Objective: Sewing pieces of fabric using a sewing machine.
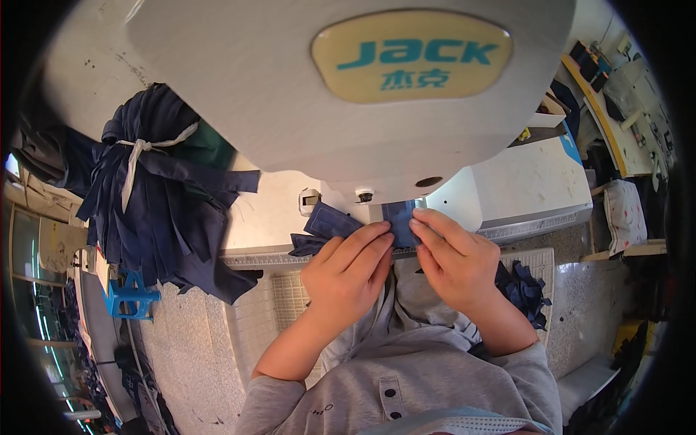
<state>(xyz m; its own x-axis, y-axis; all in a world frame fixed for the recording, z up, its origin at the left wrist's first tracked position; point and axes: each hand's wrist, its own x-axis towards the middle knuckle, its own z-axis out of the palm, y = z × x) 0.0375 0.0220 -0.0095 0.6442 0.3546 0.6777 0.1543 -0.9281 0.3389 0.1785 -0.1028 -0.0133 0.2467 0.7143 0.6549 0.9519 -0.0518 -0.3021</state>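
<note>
My left hand and my right hand pinch a navy fabric piece with visible stitching from either side, at the front edge of the table, just under the large pale sewing machine head. More stitched navy pieces lie to the left, beside my left hand's fingers. A small metal fitting sits on the table behind those pieces. The underside of the machine, where the fabric goes, is mostly hidden by its housing.
A tied bundle of navy strips hangs over the white table at left. A plastic crate under the front edge holds dark scraps at right. A blue stool stands lower left; another workbench is at right.
</note>
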